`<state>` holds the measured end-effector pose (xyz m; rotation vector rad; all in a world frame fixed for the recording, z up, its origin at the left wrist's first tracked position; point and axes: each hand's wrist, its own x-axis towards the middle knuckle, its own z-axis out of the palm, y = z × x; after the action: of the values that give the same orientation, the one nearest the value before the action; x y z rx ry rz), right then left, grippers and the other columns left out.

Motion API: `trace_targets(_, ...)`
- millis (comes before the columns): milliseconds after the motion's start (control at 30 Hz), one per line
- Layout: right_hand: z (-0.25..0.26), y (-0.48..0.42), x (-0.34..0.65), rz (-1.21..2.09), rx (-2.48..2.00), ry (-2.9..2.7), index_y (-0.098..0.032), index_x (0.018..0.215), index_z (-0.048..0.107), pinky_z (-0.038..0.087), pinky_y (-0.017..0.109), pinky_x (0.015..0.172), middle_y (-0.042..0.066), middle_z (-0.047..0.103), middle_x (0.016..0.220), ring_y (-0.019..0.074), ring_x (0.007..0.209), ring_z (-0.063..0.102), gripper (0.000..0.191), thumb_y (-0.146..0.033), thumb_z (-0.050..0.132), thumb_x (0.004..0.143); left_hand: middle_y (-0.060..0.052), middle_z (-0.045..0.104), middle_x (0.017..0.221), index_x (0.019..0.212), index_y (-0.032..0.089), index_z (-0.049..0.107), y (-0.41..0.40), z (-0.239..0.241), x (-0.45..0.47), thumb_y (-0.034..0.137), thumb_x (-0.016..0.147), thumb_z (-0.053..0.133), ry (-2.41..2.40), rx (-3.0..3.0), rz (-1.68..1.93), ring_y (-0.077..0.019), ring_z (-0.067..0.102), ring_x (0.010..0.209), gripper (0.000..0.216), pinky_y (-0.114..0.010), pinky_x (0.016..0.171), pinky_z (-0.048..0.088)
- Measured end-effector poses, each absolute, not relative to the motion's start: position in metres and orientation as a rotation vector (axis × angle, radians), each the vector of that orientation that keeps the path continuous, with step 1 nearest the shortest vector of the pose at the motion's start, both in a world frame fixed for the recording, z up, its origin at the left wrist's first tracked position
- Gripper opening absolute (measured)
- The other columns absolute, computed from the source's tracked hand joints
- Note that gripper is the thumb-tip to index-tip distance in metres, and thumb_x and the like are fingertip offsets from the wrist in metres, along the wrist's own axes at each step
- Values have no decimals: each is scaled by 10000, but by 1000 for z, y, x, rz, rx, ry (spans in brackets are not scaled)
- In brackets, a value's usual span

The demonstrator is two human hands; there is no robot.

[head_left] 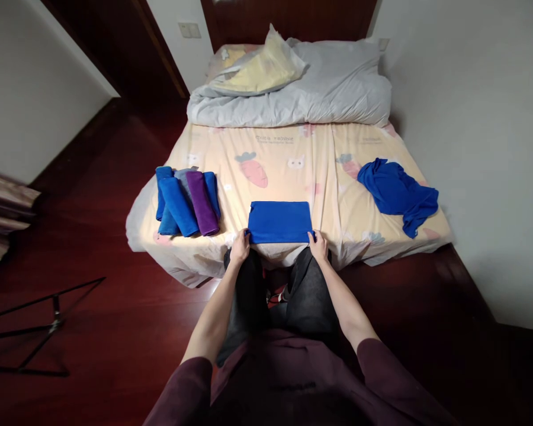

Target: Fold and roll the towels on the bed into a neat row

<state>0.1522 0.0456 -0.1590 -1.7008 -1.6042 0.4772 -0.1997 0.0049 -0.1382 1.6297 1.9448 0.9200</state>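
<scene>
A blue cloth (pixel 279 220), folded into a flat rectangle, lies at the near edge of the bed in front of my knees. My left hand (pixel 240 246) pinches its near left corner, and my right hand (pixel 318 245) pinches its near right corner. Along the near side the cloth shows a narrow folded band. To the left is a pile of rolled cloths, among them a blue roll (pixel 177 206) and a purple roll (pixel 202 203). A crumpled blue cloth (pixel 397 192) lies loose at the right.
The bed (pixel 293 165) has a peach sheet with carrot prints. A grey quilt (pixel 337 83) and a pale yellow pillow (pixel 266 68) are heaped at its far end. Black tripod legs (pixel 55 325) stand on the dark red floor at the left, near a curtain (pixel 2 213).
</scene>
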Motion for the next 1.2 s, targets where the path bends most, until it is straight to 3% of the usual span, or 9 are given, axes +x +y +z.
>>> trace_targets(567,-159,45,153,441,-1705,-1630,-194,1169,741,583,394,894,149,788,1087,286,946,753,517,-612,478,1014,-166,699,1231,1326,188,568,5,-144,-203,334,1047,403,1947,1655,907,-302,675,1176,355,-477,1078,521)
trace_targets(900,-155,45,157,309,-1694,-1566,-181,1174,689,579,352,814,106,768,942,240,817,716,426,-523,485,1022,-140,675,1186,1298,217,594,2,-138,-200,343,1029,496,2033,1638,898,-278,683,1078,312,-430,1012,541)
trace_targets(1033,-151,44,160,244,-1604,-1662,-199,1081,708,568,361,899,122,748,1021,245,933,698,314,-414,482,1037,-155,656,1249,1234,216,641,-1,-132,-199,298,1006,535,2093,1744,903,-307,624,1217,265,-457,1100,492)
trace_targets(1200,-143,39,156,157,-1499,-1856,-218,1063,760,485,425,1065,120,742,1137,264,1120,650,322,-210,440,1029,-102,599,1492,1239,223,670,-3,-129,-198,129,991,429,1826,2023,839,-274,476,1454,359,-492,1210,396)
